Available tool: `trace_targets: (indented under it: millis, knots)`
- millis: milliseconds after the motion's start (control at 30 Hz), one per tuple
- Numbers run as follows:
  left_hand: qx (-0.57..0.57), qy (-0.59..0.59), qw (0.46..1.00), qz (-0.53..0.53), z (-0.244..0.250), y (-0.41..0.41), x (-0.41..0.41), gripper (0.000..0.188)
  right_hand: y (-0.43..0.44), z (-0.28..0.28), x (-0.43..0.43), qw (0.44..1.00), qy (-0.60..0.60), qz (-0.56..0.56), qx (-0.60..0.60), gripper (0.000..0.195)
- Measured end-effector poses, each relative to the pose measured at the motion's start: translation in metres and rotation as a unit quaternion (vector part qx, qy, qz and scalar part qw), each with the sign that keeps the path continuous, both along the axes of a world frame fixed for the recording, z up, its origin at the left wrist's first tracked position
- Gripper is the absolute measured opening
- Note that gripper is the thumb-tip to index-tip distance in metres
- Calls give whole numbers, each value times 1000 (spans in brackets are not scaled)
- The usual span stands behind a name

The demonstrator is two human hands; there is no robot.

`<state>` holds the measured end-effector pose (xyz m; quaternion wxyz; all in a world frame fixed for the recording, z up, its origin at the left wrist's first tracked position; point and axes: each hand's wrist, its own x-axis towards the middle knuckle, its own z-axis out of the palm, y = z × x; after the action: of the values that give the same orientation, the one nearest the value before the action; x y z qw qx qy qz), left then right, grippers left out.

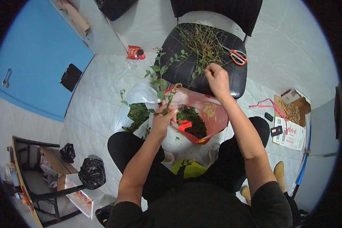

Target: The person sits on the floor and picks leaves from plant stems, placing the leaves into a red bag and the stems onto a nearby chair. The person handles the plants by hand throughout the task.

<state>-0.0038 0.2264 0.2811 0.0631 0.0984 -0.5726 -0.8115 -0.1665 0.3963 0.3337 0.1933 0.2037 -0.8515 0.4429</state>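
My left hand (162,121) grips the lower end of a leafy green branch (161,85), which rises toward the chair. Just beyond it, my right hand (219,81) hangs over the front of the black chair seat (235,87) with fingers curled; whether a thin stem is pinched there cannot be made out. A heap of thin, mostly bare stems (201,42) covers the back of the seat, and orange-and-white-handled scissors (238,57) lie at its right. Below my hands, a red plastic bag (218,116) stands open with loose green leaves (192,121) inside.
Left of the red bag is a clear plastic bag (138,95) with greens. A yellow-green stool (189,168) shows between my legs. At right lie a cardboard box of nuts (293,112) and a dark phone-like device (276,130). Another person's yellow shoe (279,171) is nearby.
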Motion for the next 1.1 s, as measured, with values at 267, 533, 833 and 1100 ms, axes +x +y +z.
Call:
trace_targets:
  millis: [267,533,833,1100]
  knots:
    - [-49,-36,998,-5,-6,-2,1,3,1,18,7,965,-207,139,-80,7]
    - [-111,-44,993,8,-5,2,2,6,-2,13,13,973,-197,102,63,16]
    - [-92,-28,995,-5,-4,2,1,6,-6,-6,13,989,-5,89,115,11]
    - [-70,-32,997,12,-3,-5,3,6,14,14,-1,996,-79,28,40,10]
